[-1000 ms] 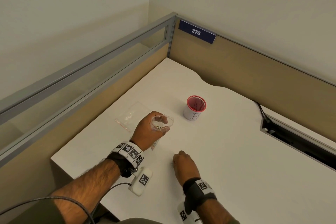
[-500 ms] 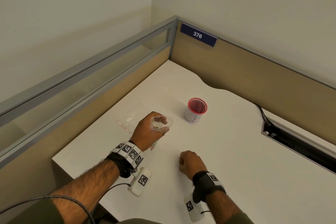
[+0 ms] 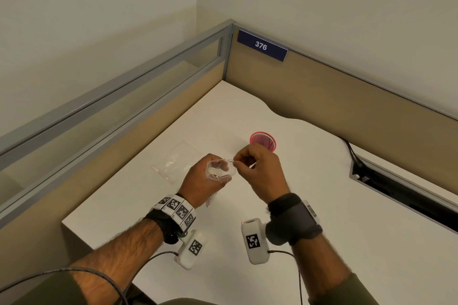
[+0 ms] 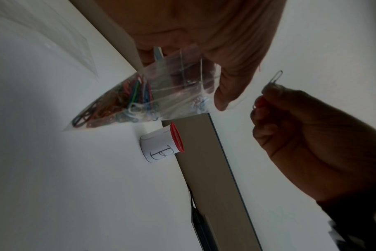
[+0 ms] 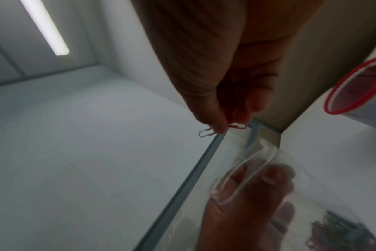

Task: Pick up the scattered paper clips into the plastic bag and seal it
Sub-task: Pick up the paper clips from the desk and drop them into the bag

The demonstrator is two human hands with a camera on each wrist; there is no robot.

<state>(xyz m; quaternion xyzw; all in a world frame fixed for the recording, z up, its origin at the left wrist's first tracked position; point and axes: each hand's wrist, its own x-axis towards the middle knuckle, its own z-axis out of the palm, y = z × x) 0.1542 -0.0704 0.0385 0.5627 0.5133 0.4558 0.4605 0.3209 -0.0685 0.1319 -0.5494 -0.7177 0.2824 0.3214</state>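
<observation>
My left hand (image 3: 199, 179) grips a clear plastic bag (image 3: 220, 169) above the white desk, its mouth held open and facing up. In the left wrist view the bag (image 4: 140, 98) holds several coloured paper clips in its lower corner. My right hand (image 3: 236, 161) is at the bag's right rim, pinching a silver paper clip (image 3: 230, 160) between thumb and forefinger. The wrist views show that silver clip (image 4: 276, 77) (image 5: 206, 132) sticking out past the fingertips, with a red clip (image 5: 237, 126) pinched beside it. The clips are still outside the bag's mouth.
A second, empty clear bag (image 3: 177, 161) lies flat on the desk (image 3: 334, 218) left of my hands. A red-rimmed white cup (image 3: 263, 140), marked B, stands just behind my right hand. A cable slot (image 3: 396, 188) runs along the right. Partition walls (image 3: 347, 96) close the far sides.
My right hand has lifted off the desk and moved up and left to the bag's mouth, carrying the clips. The left hand has kept the bag in about the same place.
</observation>
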